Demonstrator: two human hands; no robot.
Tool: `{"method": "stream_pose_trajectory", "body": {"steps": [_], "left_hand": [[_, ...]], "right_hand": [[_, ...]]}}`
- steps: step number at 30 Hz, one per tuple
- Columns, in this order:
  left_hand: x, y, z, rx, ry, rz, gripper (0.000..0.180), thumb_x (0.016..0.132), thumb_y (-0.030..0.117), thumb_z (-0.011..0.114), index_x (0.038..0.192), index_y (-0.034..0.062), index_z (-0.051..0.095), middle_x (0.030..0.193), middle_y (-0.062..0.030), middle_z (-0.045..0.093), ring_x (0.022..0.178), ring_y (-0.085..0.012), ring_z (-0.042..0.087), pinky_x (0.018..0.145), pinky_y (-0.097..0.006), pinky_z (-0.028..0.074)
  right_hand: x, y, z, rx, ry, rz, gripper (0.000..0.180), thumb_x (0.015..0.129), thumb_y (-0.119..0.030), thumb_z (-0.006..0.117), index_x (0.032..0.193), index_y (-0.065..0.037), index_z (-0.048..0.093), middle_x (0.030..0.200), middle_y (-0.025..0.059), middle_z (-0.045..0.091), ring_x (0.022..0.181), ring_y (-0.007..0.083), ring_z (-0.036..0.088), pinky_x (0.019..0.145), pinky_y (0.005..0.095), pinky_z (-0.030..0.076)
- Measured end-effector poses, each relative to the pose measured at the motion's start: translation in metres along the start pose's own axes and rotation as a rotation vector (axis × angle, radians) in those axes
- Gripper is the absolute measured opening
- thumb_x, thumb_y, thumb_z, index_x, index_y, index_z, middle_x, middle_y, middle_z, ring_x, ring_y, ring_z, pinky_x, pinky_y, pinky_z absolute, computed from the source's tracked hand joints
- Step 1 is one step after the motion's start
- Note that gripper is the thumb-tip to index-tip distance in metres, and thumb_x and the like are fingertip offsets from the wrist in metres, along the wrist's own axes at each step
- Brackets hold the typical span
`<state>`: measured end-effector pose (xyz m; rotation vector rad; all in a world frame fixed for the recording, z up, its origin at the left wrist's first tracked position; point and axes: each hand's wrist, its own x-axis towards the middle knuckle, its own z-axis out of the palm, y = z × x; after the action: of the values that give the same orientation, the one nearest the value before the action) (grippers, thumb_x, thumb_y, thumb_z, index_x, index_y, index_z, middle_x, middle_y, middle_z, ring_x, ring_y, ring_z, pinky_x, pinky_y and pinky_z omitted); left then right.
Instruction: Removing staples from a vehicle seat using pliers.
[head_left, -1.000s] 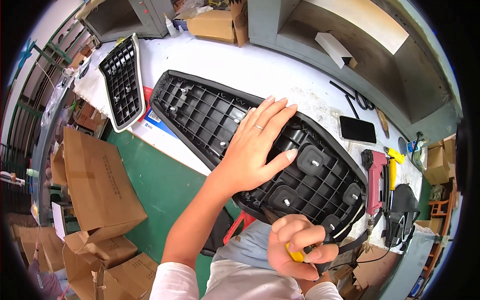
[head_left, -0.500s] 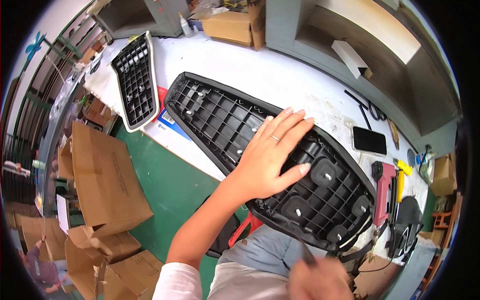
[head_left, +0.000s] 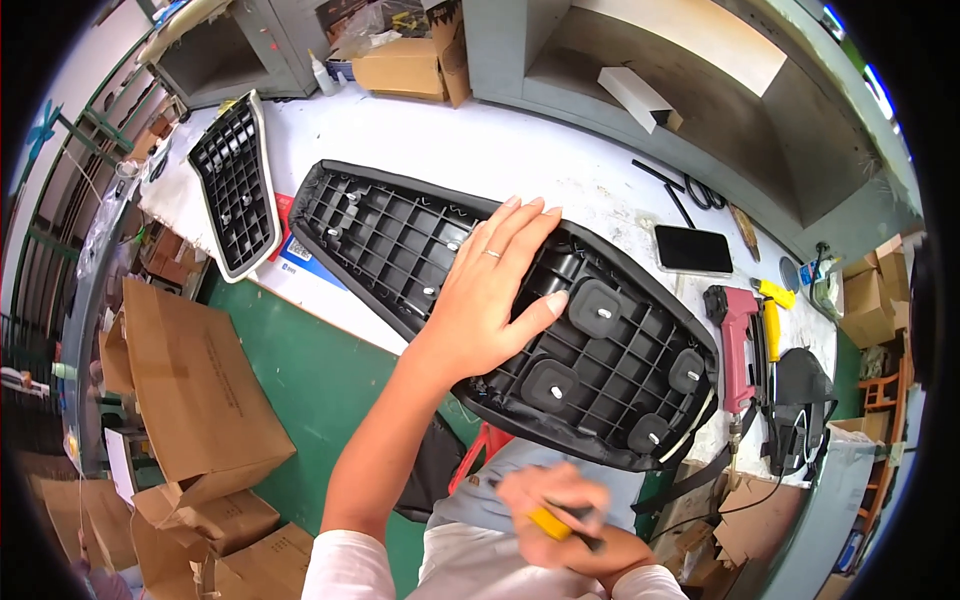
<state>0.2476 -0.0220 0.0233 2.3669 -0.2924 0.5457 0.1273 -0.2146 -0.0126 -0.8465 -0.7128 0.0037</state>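
Note:
A long black motorcycle seat [head_left: 380, 250] lies upside down on the white bench, its ribbed plastic base and metal studs facing up. Black cover material is folded over its rim, with small staples along parts of the edge. My left hand [head_left: 475, 300] rests flat across the middle of the base, fingers stretched toward the far rim. Close to my lap, below the near edge of the seat, my right hand [head_left: 545, 495] is closed on a yellow and black tool [head_left: 548, 523]. Motion blurs that hand, and the tool's exact kind cannot be made out.
A second ribbed seat base [head_left: 235, 185] stands at the far left. Right of the seat are a pink staple gun [head_left: 735, 345], a yellow-handled tool [head_left: 773, 325] and a phone [head_left: 693, 249]. Grey shelving [head_left: 500, 60] lines the back; cardboard boxes [head_left: 195, 370] stand on the floor at left.
The view has shifted, so the bench things sit further left. My right hand has come up and left near my lap, showing the yellow tool. My left hand stays on the seat.

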Motion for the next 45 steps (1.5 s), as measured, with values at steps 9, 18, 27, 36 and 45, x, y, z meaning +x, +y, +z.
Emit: {"method": "stream_pose_trajectory", "body": {"steps": [9, 18, 27, 36, 45], "left_hand": [[-0.003, 0.002, -0.003, 0.001, 0.004, -0.028, 0.073, 0.096, 0.038, 0.062, 0.157, 0.0038, 0.040, 0.162, -0.0201, 0.040, 0.154, -0.0405, 0.030, 0.124, -0.050, 0.022], [-0.003, 0.001, -0.001, -0.001, 0.005, -0.006, 0.073, 0.095, 0.036, 0.063, 0.156, 0.0026, 0.040, 0.160, -0.0210, 0.041, 0.152, -0.0417, 0.032, 0.123, -0.050, 0.023], [-0.001, 0.000, -0.003, 0.000, 0.006, -0.004, 0.072, 0.094, 0.035, 0.064, 0.155, 0.0031, 0.041, 0.160, -0.0211, 0.041, 0.152, -0.0418, 0.033, 0.123, -0.050, 0.024], [-0.006, 0.000, -0.003, -0.010, 0.037, 0.021, 0.073, 0.092, 0.035, 0.064, 0.155, 0.0038, 0.041, 0.160, -0.0214, 0.040, 0.152, -0.0440, 0.031, 0.123, -0.051, 0.024], [-0.006, -0.003, -0.003, -0.008, 0.020, -0.005, 0.074, 0.094, 0.040, 0.063, 0.155, 0.0047, 0.042, 0.159, -0.0209, 0.041, 0.152, -0.0421, 0.031, 0.123, -0.052, 0.025]], "right_hand": [[0.050, 0.001, -0.011, 0.018, 0.090, -0.630, 0.046, 0.106, -0.050, 0.055, 0.125, -0.010, 0.043, 0.093, 0.0100, 0.050, 0.057, 0.0163, 0.042, 0.045, 0.0305, 0.031], [0.037, 0.017, -0.020, -0.117, 0.052, -0.533, 0.043, 0.105, -0.052, 0.055, 0.119, -0.014, 0.043, 0.087, 0.0079, 0.050, 0.053, 0.0185, 0.045, 0.048, 0.0347, 0.042], [0.041, 0.016, -0.010, -0.222, 0.245, -0.363, 0.059, 0.101, -0.060, 0.055, 0.132, -0.018, 0.030, 0.107, 0.0067, 0.044, 0.071, 0.0193, 0.048, 0.057, 0.0327, 0.040], [0.050, 0.018, -0.003, -0.397, 0.127, -0.296, 0.045, 0.105, -0.053, 0.052, 0.118, -0.014, 0.033, 0.095, 0.0085, 0.044, 0.060, 0.0187, 0.044, 0.050, 0.0320, 0.038], [0.031, 0.004, 0.008, -0.102, 0.117, -0.665, 0.041, 0.106, -0.046, 0.056, 0.119, -0.007, 0.052, 0.080, 0.0094, 0.046, 0.058, 0.0266, 0.047, 0.058, 0.0459, 0.048]]}}
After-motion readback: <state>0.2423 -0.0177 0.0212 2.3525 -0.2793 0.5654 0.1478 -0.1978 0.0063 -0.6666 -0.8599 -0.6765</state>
